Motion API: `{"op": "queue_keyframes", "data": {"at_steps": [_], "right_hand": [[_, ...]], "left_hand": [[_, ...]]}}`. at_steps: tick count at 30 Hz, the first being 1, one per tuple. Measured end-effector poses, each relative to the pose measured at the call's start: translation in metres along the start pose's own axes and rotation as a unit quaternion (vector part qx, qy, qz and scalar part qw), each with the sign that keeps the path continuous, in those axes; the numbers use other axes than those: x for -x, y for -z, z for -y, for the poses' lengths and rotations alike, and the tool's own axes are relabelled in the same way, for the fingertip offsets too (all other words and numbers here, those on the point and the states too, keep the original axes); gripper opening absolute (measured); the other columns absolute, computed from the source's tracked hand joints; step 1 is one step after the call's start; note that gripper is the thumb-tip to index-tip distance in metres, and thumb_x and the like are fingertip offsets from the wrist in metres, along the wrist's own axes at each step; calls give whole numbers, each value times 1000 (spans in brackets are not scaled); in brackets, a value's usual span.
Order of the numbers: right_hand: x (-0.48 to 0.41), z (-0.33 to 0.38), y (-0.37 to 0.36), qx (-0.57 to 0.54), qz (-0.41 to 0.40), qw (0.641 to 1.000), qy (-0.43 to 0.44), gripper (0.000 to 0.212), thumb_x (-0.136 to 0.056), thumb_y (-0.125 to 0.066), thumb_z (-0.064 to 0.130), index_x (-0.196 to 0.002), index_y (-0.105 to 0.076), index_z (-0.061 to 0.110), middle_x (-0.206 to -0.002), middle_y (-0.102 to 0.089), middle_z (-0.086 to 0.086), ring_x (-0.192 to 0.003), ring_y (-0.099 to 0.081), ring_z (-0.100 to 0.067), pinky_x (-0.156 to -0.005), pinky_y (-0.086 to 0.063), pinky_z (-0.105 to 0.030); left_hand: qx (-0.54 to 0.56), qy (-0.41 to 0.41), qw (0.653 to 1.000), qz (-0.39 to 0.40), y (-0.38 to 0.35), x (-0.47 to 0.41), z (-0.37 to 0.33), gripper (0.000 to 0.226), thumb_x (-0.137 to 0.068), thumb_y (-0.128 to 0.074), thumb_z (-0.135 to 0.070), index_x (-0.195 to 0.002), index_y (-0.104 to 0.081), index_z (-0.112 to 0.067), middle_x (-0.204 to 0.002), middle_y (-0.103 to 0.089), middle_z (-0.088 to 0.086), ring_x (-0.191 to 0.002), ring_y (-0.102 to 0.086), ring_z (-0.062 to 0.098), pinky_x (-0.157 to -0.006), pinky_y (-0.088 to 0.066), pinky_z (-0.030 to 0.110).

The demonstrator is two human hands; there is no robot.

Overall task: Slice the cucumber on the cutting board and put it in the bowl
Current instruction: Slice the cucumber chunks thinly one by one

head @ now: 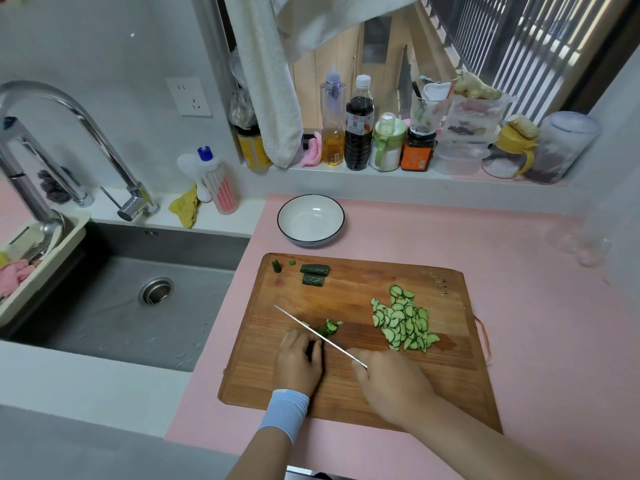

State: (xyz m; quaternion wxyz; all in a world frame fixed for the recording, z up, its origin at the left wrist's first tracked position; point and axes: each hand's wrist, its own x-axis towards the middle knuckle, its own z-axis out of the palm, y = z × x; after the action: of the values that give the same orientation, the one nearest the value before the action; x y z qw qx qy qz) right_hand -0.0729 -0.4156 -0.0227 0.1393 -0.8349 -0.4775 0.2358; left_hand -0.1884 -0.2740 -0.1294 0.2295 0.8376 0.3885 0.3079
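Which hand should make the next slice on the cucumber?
Right. The right hand grips the knife, its blade angled across the cucumber piece. The left hand holds that piece down on the cutting board, so it is busy steadying.

A bare strip of pink counter lies between the cutting board and the bowl. On the board, the slice pile blocks the right side and cucumber pieces the far-left corner.
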Motion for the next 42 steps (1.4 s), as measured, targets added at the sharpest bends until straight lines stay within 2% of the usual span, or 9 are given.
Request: {"op": "queue_keyframes", "data": {"at_steps": [3,9,13,18,21,25,29,39,42], "right_hand": [[1,1,1,4,1,1000,0,33,-102,-37,34,-125,-60,36,-94,-72,1,-89,-66,-24,-71,-49,-33],[-9,5,-6,-29,22,999,-21,30,-100,-39,30,-114,-66,32,-89,-71,3,-84,-65,-22,-69,-51,-33],[-15,6,-7,-32,30,999,-24,28,-99,-39,27,-107,-66,27,-84,-70,0,-80,-65,-23,-70,-54,-36],[-15,3,-7,-32,33,998,-31,25,-98,-40,29,-97,-65,26,-82,-68,1,-79,-64,-24,-69,-52,-35],[-14,4,-7,-27,33,999,-26,26,-99,-40,29,-103,-65,28,-87,-69,0,-83,-65,-25,-70,-51,-35],[-10,5,-9,2,14,1000,-13,33,-100,-38,33,-124,-62,35,-99,-72,0,-93,-66,-26,-71,-48,-33],[-1,3,-5,4,10,1000,-11,38,-102,-37,37,-135,-55,43,-103,-73,1,-96,-67,-24,-77,-52,-33],[-3,6,-4,-19,25,999,-23,30,-102,-41,33,-121,-64,39,-94,-72,2,-89,-66,-22,-70,-48,-31],[-11,9,-5,-28,41,998,-34,25,-101,-41,30,-87,-61,31,-81,-65,3,-82,-64,-24,-64,-42,-30]], "left_hand": [[0,-1,1000,2,0,0,1,19,-74,-76,-1,-70,-61,-12,-78,-59,-1,-79,-52,14,-76,-43,20],[9,-9,1000,-6,1,-1,0,19,-73,-77,1,-71,-63,-12,-77,-59,-1,-79,-50,12,-78,-40,15],[12,-10,1000,-4,0,1,1,16,-74,-75,2,-76,-66,-11,-80,-58,-1,-82,-51,12,-82,-37,12],[7,-17,1000,0,0,1,0,16,-77,-74,1,-76,-63,-10,-81,-55,0,-81,-48,14,-81,-34,12],[7,-10,1000,-5,1,1,1,17,-76,-75,1,-74,-62,-11,-80,-56,-1,-79,-50,14,-79,-36,13],[0,-9,1000,-8,1,1,0,21,-74,-75,1,-69,-59,-11,-75,-55,1,-76,-48,15,-75,-37,16],[-4,-1,1000,-4,0,2,2,18,-74,-75,-1,-71,-61,-11,-76,-57,0,-76,-52,18,-75,-41,20],[5,1,1000,-7,3,1,-1,21,-73,-76,0,-69,-60,-12,-74,-56,-2,-73,-49,13,-73,-35,13],[10,-6,1000,-10,2,2,-1,20,-73,-76,1,-71,-61,-11,-75,-57,-1,-75,-49,13,-74,-35,12]]}}
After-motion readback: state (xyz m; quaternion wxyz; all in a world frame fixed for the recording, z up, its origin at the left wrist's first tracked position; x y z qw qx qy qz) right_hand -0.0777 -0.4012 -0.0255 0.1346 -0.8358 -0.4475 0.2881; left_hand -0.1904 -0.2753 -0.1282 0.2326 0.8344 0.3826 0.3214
